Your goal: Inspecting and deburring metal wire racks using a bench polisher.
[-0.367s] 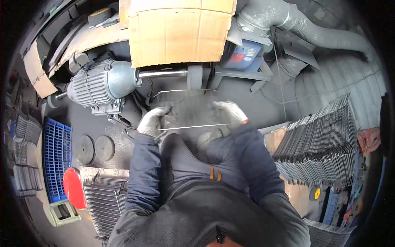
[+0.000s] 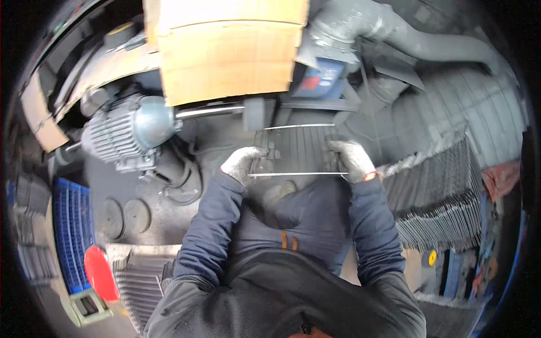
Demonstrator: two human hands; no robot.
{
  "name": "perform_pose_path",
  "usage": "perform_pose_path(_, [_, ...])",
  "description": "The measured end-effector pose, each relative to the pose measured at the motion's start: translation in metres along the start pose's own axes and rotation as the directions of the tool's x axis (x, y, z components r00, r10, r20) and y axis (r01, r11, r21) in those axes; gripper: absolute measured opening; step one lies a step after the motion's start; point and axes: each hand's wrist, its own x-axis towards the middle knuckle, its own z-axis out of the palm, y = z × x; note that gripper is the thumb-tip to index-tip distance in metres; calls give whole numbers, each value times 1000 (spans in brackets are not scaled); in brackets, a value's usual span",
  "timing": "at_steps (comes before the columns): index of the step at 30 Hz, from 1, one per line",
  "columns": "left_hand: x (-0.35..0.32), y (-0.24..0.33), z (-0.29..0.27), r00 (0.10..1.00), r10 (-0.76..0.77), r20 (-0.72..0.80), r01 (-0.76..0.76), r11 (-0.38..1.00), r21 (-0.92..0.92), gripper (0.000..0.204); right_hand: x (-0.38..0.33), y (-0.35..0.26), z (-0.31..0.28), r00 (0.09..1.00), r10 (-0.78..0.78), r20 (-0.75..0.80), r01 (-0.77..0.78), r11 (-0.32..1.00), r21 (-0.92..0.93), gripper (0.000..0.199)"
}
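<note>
A rectangular metal wire rack (image 2: 298, 149), with two bright long edges and thin bars across, is held level above my legs. My left hand (image 2: 247, 162), in a white glove with dark fingers, closes round its left end. At the opposite end my right hand (image 2: 353, 159) grips it, gloved the same way. Just beyond the rack's far left corner is a dark grinding wheel (image 2: 257, 114) on a steel shaft (image 2: 211, 111). The rack looks apart from the wheel's face, though blur makes the gap hard to judge.
A grey motor (image 2: 124, 129) drives the shaft from the left, under a cardboard sheet (image 2: 231, 62). Stacked wire racks (image 2: 437, 197) stand at right, more racks (image 2: 143, 281) at lower left. Two round discs (image 2: 137, 215) lie near a blue crate (image 2: 73, 234). A duct (image 2: 417, 42) crosses the upper right.
Both hands have carried the rack to the right, so it no longer overlaps the wheel in the picture. The surroundings have shifted left in view.
</note>
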Motion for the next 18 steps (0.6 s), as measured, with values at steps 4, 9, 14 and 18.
perform_pose_path(4, [0, -1, 75, 931, 272, 245, -280, 960, -3, 55, -141, -73, 26, 742, -540, -397, 445, 840, -309, 27])
perform_pose_path(9, [-15, 30, 118, 644, 547, 535, -276, 818, -505, 63, -291, -134, 25, -58, -951, -305, 647, 197, -736, 31])
perform_pose_path(14, [-97, 24, 134, 787, 615, -48, -544, 729, 414, 51, -346, -152, -70, -507, -861, 35, 78, -87, -993, 18])
perform_pose_path(18, [-186, 2, 133, 650, 694, -309, -416, 666, 619, 40, -339, -139, -159, -211, -962, 175, -173, -140, -975, 27])
